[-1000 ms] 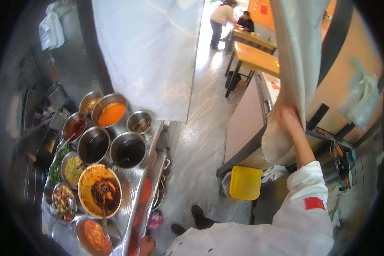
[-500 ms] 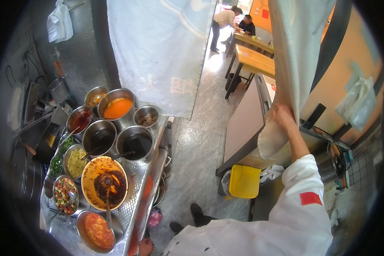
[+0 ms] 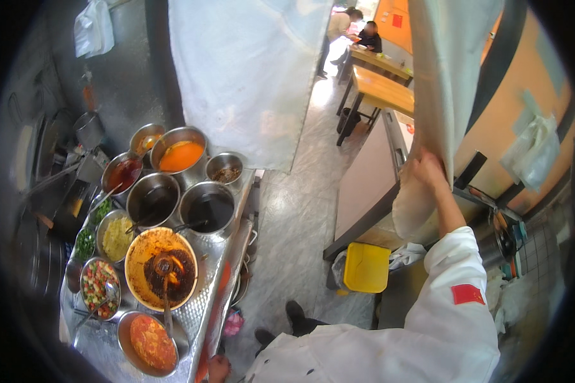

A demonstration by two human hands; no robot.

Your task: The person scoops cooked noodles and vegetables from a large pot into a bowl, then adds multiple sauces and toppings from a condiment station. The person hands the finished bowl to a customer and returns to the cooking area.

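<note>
My right hand [image 3: 430, 170] is closed round the edge of the right panel of a white cloth door curtain [image 3: 442, 83], my arm stretched out to the right. The panel is bunched and drawn aside in my grip. To the left of the gap hangs the other curtain panel [image 3: 246, 83], which I am not touching. My left hand [image 3: 219, 369] shows low at the bottom edge, beside the metal counter [image 3: 201, 306]. It is small and partly cut off there, so I cannot see whether its fingers hold anything.
Steel pots of sauce, including a dark sauce pot [image 3: 207, 209], crowd the counter with a chili oil bowl [image 3: 134, 258] and a tomato-coloured dish [image 3: 152, 345]. A yellow bin [image 3: 366, 267] stands by a low cabinet [image 3: 367, 185]. Beyond are wooden tables [image 3: 383, 87] and two people.
My view has shifted a little, and the left curtain panel sits slightly further right over the gap. My right hand keeps hold of the right panel.
</note>
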